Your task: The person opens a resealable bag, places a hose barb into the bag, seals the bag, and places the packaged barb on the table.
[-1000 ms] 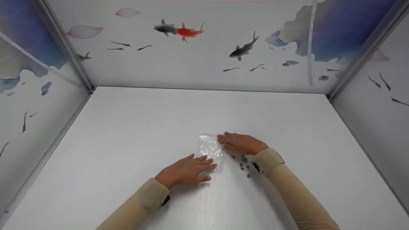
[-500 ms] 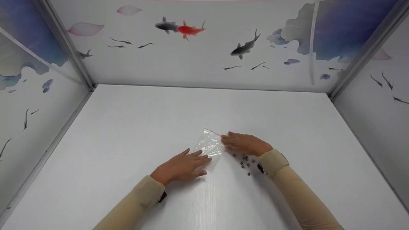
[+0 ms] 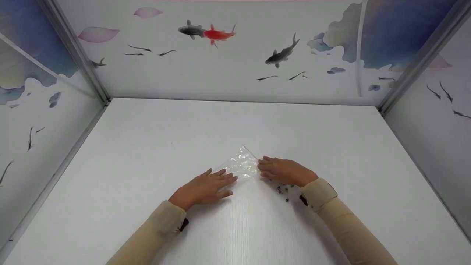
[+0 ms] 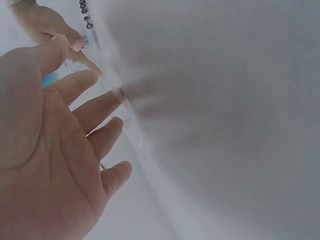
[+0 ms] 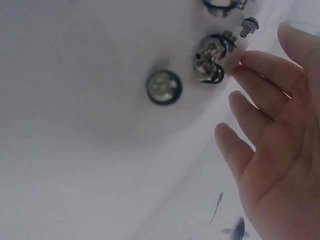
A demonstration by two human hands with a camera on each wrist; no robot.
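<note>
A clear zip bag (image 3: 242, 162) lies flat and slanted on the white table, its zip edge toward the far right. My left hand (image 3: 202, 187) rests spread over the bag's near left part, hiding it there. In the left wrist view the left hand (image 4: 60, 135) shows relaxed fingers at the bag's edge. The fingertips of my right hand (image 3: 289, 171) touch the bag's right corner, fingers extended together. Several small metal fittings (image 5: 164, 87) with dark rings lie beside the right hand (image 5: 280, 125); in the head view the fittings (image 3: 283, 189) are partly under its palm and wrist.
The white table (image 3: 147, 147) is bounded by a back wall (image 3: 228, 81) printed with fish, and by side panels at left and right. Both forearms reach in from the near edge.
The bag has turned clockwise, its far left corner swinging right and its near end left. My left hand has shifted left and slightly away; my right hand has moved slightly right.
</note>
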